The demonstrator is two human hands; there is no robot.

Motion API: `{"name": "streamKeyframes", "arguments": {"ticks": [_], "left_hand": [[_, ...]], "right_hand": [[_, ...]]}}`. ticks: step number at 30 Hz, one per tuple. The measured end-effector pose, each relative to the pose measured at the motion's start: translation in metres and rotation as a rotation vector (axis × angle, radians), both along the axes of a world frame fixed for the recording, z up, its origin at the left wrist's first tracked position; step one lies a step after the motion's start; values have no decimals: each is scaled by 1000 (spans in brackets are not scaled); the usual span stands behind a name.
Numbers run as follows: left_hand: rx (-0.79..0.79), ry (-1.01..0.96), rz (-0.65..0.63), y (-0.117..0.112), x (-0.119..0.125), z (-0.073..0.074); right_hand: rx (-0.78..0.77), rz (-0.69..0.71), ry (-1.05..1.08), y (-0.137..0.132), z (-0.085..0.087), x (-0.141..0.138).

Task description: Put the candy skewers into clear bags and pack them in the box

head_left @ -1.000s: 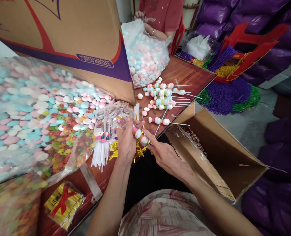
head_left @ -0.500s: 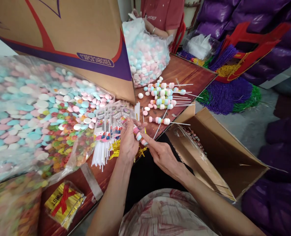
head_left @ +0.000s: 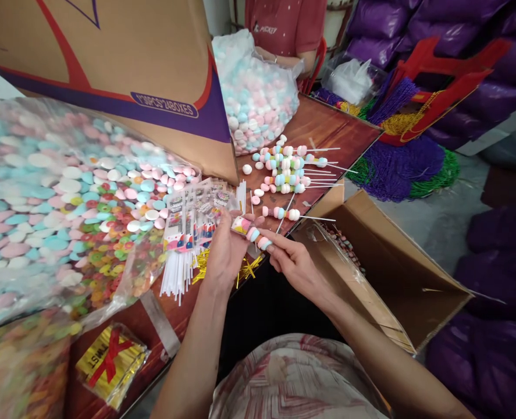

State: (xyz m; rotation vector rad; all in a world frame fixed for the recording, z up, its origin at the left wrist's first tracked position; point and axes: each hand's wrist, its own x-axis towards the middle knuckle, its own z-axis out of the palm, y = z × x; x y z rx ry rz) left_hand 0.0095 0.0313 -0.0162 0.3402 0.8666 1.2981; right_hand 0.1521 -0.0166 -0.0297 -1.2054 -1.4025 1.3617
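My left hand point(head_left: 225, 256) is closed around a small printed clear bag point(head_left: 241, 224), its thumb on the near side. Out of the bag's lower end comes a candy skewer point(head_left: 255, 235) of pastel blue, white and pink pieces. The thumb and fingers of my right hand point(head_left: 295, 262) pinch the skewer's end. How far the skewer reaches inside the bag is hidden. Left of my hands lie more printed bags point(head_left: 181, 224), with white sticks point(head_left: 177, 276) below them. Gold twist ties point(head_left: 251, 267) lie by my left wrist. Several finished-looking candy skewers point(head_left: 286, 169) rest beyond my hands.
Bulk candy in a large clear bag point(head_left: 35, 203) covers the left. A tall carton point(head_left: 109, 58) stands behind it. An open cardboard box point(head_left: 397, 273) is at the right, below the table edge. Across the table sits a person in a red shirt point(head_left: 284, 29) behind another candy bag point(head_left: 258, 93).
My right hand has gone from an extended finger against the skewer to a pinch at its end. The skewer now points more to the right, and the bag's print shows more clearly.
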Motion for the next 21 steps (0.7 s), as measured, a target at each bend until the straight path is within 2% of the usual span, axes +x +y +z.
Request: {"name": "streamKeyframes", "arguments": {"ticks": [4,7,11,16,18,21], "left_hand": [[85,15,-23,-5,-4,-5],[89,51,-9,-7,-7,-10],[37,85,1,-7,-12,-13],[9,127,12,-8,-10,-11],[17,151,12,-9,-6,-11],[25,196,-13,-12,-1,-9]], "right_hand": [[-232,0,285,0,4,-1],[-412,17,482,0,6,1],[-507,66,545,1,9,6],[-399,62,397,3,14,7],[-275,56,253,2,15,5],[7,46,-85,-2,15,2]]}}
